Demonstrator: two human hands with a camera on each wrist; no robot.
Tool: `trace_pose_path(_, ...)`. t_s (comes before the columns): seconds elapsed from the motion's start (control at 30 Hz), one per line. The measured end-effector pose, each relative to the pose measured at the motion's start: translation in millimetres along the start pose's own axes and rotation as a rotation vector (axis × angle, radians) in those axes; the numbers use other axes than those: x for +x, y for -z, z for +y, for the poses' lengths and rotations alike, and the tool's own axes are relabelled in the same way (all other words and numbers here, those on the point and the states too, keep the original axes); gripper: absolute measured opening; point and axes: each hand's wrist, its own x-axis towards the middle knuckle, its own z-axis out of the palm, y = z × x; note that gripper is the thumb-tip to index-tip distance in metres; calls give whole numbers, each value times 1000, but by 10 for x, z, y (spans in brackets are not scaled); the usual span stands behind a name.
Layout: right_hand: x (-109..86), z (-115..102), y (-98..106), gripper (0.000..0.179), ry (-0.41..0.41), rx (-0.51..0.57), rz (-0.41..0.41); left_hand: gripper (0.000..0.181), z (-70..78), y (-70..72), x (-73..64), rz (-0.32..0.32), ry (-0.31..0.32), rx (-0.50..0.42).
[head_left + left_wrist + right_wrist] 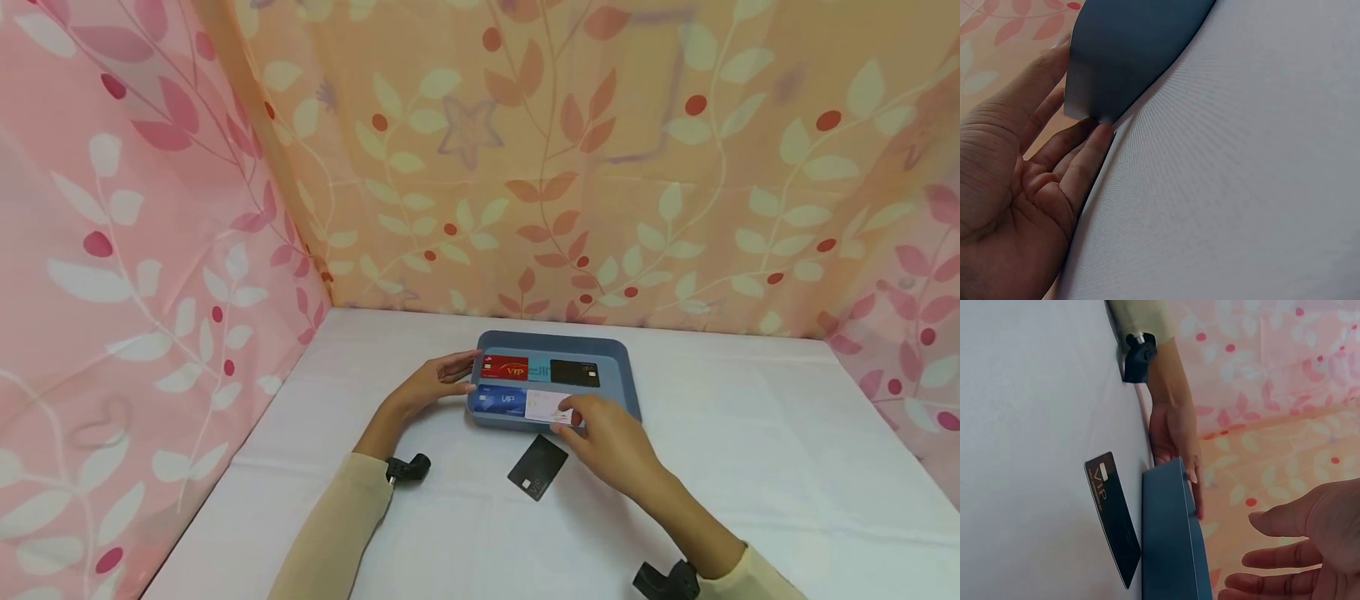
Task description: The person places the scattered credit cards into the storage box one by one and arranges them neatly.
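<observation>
A blue tray [622, 358] lies on the white table. My left hand [431, 387] rests its fingers against the tray's left side; the left wrist view shows the fingertips on its outer wall. Over the tray's front right part reaches my right hand [611, 442], its fingertips overlapping the right end of a white card [542, 405]. In the right wrist view that hand's thumb and fingers stand apart, with no card visible between them. Left of the white card is a blue VIP card [501, 400]. Behind them lie a red VIP card [505, 367] and a black card [574, 373].
Another black card [537, 467] lies on the table in front of the tray, with VIP lettering in the right wrist view. Floral cloth [465, 208] stands behind the table and at both sides. Each wrist wears a small black camera [408, 468].
</observation>
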Motion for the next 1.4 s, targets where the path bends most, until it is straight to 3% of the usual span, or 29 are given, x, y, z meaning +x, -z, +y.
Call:
trace_pose_path(0.3, -153, -103, -75, 29, 96, 30, 27, 70, -17, 14, -1, 2, -9, 5)
trace_pose_path(0.57, -196, -147, -135, 31, 168, 35, -40, 69, -2, 19, -15, 12, 6, 5)
trace_pose_path(0.83, -180, -54, -218, 35, 422, -33, -206, 69, 6, 19, -31, 4, -7, -12)
trace_pose_path(0.93, -192, -33, -264, 35, 466, -80, -242, 70, -2, 9, -32, 2, -12, -10)
trace_pose_path(1.17, -216, -6, -355, 42, 462, -151, -281, 71, -2, -7, -24, 5, -7, 17)
trace_pose_path(1.4, -220, -9, -412, 46, 440, -190, -371, 70, 14, -13, -28, 8, -9, 24)
